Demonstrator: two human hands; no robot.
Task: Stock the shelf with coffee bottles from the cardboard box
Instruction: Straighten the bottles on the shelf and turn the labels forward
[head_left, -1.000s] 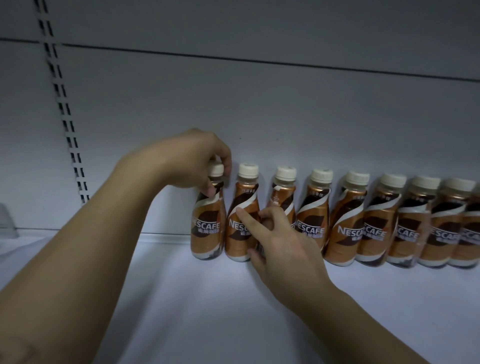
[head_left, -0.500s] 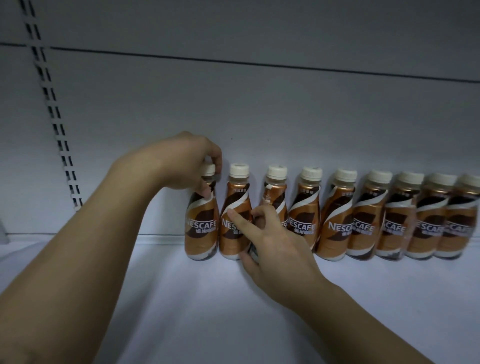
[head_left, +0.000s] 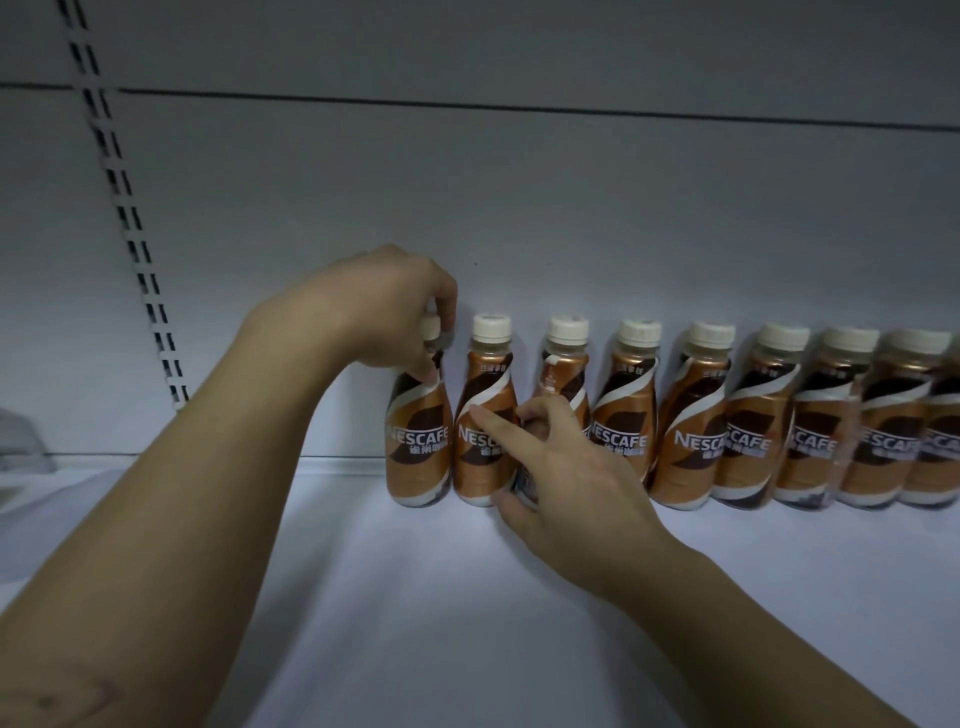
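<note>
Several brown coffee bottles with white caps stand in a row along the back of the white shelf (head_left: 415, 597). My left hand (head_left: 379, 306) grips the cap and neck of the leftmost bottle (head_left: 418, 441). My right hand (head_left: 566, 483) is wrapped around the lower body of the third bottle (head_left: 563, 364), and its forefinger lies across the second bottle (head_left: 483, 374). The other bottles (head_left: 748, 426) run off to the right, close together and slightly tilted. The cardboard box is out of view.
The grey back panel (head_left: 519, 208) rises right behind the row. A slotted upright rail (head_left: 130, 218) runs down at the left. A pale object (head_left: 21, 441) sits at the far left edge. The shelf surface left of and in front of the bottles is bare.
Both hands keep their hold on the same bottles. The view has shifted slightly, so the row sits a little further left in the frame. No bottle has visibly changed place.
</note>
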